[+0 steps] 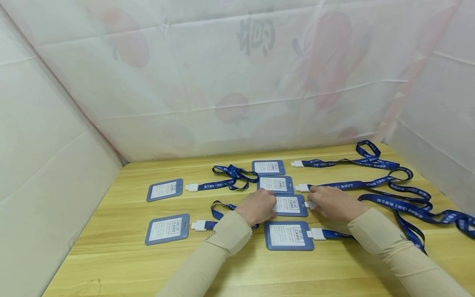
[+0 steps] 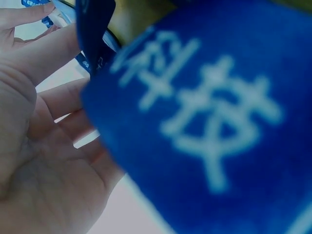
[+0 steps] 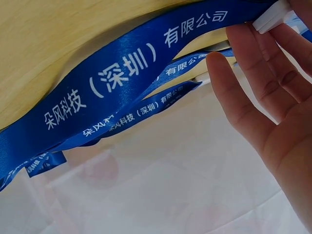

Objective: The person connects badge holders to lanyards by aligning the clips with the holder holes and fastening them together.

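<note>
Rectangular blue plastic ID holder (image 1: 291,205) lying 9-to-3, LH (image 1: 257,205) pinching its 9-o'clock end, RH (image 1: 334,202) pinching blocky white plastic clip (image 3: 271,16) @ 3.

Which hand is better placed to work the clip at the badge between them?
Probably the right hand: it pinches the clip by the badge's right end, while the left hand is at the opposite end.

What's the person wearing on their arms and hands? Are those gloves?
No gloves: the left hand and right hand are bare. Both arms wear long beige sleeves. The left sleeve and right sleeve look loose and a bit wrinkly, with wide cuffs at the wrists.
</note>
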The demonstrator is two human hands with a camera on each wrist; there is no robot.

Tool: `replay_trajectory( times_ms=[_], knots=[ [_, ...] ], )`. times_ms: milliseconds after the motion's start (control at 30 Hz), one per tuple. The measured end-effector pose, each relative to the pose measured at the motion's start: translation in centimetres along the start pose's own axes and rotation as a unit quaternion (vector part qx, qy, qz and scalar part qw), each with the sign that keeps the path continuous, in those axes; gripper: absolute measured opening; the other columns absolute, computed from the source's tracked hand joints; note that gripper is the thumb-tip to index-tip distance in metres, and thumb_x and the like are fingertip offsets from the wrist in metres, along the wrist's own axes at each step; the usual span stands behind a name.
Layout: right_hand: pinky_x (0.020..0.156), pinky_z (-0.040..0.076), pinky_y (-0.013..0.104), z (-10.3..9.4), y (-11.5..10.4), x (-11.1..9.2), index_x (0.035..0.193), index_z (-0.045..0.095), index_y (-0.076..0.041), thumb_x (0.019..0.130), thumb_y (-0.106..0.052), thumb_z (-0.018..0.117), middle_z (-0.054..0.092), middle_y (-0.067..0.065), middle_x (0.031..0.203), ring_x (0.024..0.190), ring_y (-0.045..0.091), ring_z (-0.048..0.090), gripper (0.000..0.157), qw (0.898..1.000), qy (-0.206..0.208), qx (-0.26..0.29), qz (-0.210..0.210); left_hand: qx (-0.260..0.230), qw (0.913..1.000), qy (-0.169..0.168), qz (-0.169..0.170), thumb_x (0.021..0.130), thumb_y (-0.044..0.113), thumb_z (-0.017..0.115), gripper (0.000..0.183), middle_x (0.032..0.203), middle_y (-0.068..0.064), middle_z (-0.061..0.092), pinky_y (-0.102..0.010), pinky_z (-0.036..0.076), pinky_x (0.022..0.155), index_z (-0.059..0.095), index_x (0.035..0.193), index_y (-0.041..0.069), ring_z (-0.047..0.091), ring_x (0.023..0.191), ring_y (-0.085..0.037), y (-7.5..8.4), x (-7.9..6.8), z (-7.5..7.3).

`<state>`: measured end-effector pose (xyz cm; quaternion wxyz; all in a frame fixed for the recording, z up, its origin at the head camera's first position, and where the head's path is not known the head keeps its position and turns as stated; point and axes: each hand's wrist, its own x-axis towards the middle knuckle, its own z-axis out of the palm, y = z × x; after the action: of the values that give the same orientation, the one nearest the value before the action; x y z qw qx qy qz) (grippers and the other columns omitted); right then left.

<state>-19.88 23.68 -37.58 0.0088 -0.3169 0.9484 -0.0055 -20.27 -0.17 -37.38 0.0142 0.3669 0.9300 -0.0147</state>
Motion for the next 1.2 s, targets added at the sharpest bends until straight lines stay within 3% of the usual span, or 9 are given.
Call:
replay_trajectory(
  times_ms=[533, 1200],
  knots=[
    [0.078, 0.059, 0.040, 0.04, 0.03, 0.03, 0.105, 0.075, -0.003, 0.090, -0.006, 0.076, 0.067, 0.006, 0.093, 0.076, 0.015, 0.059, 0.015, 1.000, -0.010, 0.004, 0.005, -0.014, 0.9998, 0.011, 0.013, 0.088, 0.030, 0.081, 0.027, 0.096, -0.001, 0.073, -0.016, 0.053, 0.076, 0.080, 0.103, 0.008, 0.065, 0.084, -0.011, -0.26, 0.02, 0.17],
    [0.072, 0.058, 0.034, -0.03, 0.11, 0.33, 0.102, 0.075, -0.002, 0.089, -0.003, 0.076, 0.066, 0.003, 0.087, 0.070, 0.011, 0.054, 0.013, 1.000, -0.016, 0.010, 0.002, -0.028, 0.9989, 0.021, 0.031, 0.086, 0.029, 0.082, 0.028, 0.095, -0.002, 0.075, -0.016, 0.053, 0.077, 0.079, 0.104, 0.008, 0.069, 0.088, -0.014, -0.61, 0.20, 0.27]
  ],
)
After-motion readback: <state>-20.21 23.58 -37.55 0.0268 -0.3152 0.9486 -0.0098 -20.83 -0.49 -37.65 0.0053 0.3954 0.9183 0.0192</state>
